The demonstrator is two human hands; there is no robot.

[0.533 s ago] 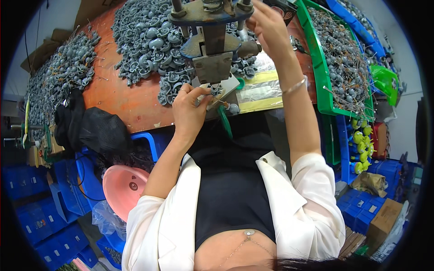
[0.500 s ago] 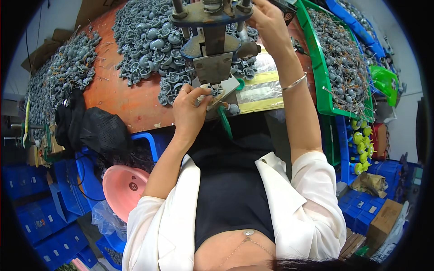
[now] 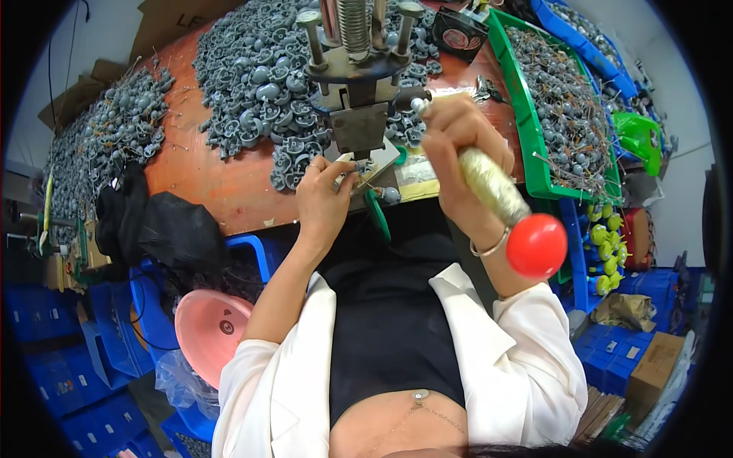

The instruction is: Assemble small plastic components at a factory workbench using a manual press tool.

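Observation:
A hand press (image 3: pixel 362 128) stands at the front edge of the bench, its square metal ram low over a small pale block (image 3: pixel 387 159). My left hand (image 3: pixel 324 200) is beside the ram, thumb and fingertips pinched on a small grey plastic part (image 3: pixel 364 166), mostly hidden under the ram. The fingers of my right hand (image 3: pixel 462 149) wrap round the press lever (image 3: pixel 493 185), which is covered in yellowish tape. A red ball knob (image 3: pixel 537 246) at the lever's end points toward me. Just below the block hang a grey round piece (image 3: pixel 391 195) and a green ring-shaped thing (image 3: pixel 377 216).
Grey plastic shells (image 3: pixel 256 84) lie heaped behind the press. More grey parts with wires (image 3: pixel 114 122) are piled at the left. A green crate (image 3: pixel 527 137) of wired parts stands right, near a small black fan (image 3: pixel 459 34). A pink basin (image 3: pixel 206 328) is at lower left.
My right hand has come down and toward me, swinging the lever so its red knob now shows. The press ram has dropped lower. My left hand has stayed nearly in place.

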